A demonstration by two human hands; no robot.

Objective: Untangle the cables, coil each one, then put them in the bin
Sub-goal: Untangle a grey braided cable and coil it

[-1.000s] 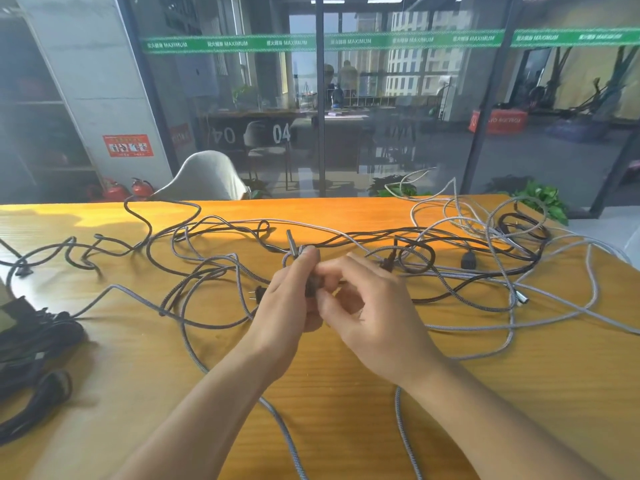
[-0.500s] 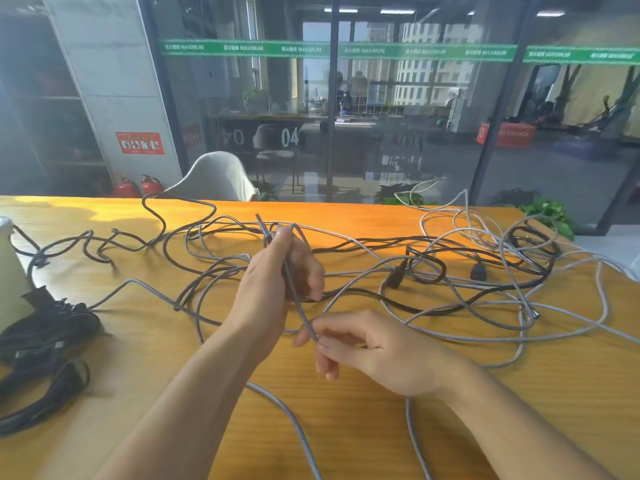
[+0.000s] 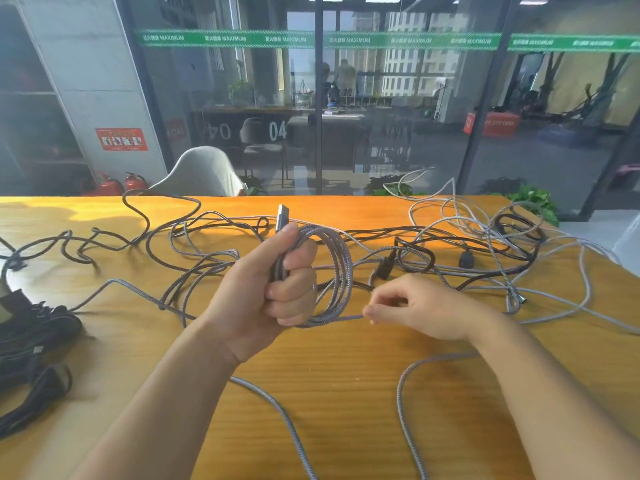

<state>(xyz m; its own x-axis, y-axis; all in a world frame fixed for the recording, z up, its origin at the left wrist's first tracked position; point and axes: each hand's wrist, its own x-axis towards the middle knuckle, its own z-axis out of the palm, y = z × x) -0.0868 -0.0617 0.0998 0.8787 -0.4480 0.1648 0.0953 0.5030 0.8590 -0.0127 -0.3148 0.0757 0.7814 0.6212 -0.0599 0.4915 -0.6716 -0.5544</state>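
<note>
So: grey cable (image 3: pixel 334 271) coiled upright in left hand (image 3: pixel 268 292), which grips it; plug tip points 12 o'clock. Right hand (image 3: pixel 420 311) pinches its strand at 3 o'clock. Tangle (image 3: pixel 485 251) on table (image 3: pixel 346 375). Glass reads "MAXIMUM", "04".

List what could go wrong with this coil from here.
1. The grey cable that the right hand feeds into the coil trails across the table toward the tangle; pulling in more may snag or drag the pile.
2. The left hand grips the loops on one side only; the free side might spring open if the grip eases.
3. The plug sticks up above the thumb and could slip out, loosening the coil.
</note>
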